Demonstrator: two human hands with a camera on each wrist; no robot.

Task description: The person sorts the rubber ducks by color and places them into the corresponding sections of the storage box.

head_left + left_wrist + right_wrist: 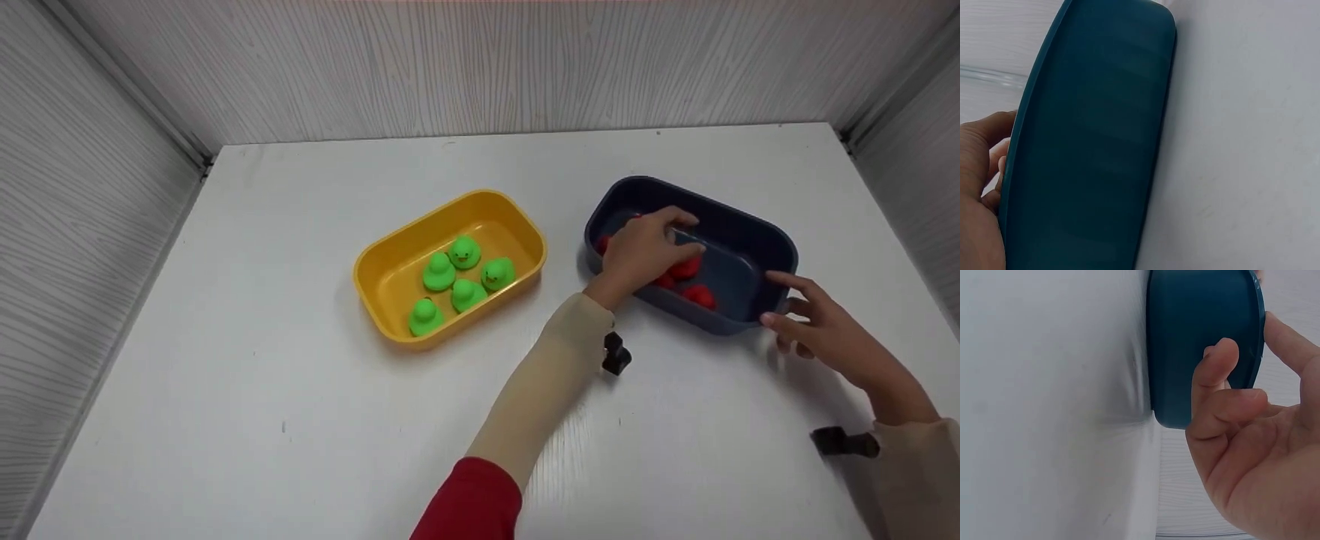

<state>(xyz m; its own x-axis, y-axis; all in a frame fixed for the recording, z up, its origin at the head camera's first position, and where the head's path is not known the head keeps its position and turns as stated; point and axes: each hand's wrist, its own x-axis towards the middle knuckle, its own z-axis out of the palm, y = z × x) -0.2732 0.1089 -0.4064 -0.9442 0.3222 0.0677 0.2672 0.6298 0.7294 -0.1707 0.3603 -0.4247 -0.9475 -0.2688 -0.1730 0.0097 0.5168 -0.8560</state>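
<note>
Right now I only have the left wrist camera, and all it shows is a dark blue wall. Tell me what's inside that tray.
Observer: Red toys lie in the blue tray. The left hand is down among them and covers some. I cannot tell whether it holds one.
Operator: Report the other hand.
Observer: The right hand pinches the tray's near right corner, with the thumb over the rim and the fingers on the outer wall.
Operator: Give me whatever else is on the table.
Observer: A yellow tray sits to the left of the blue one, apart from it, with five green ducks inside.
</note>
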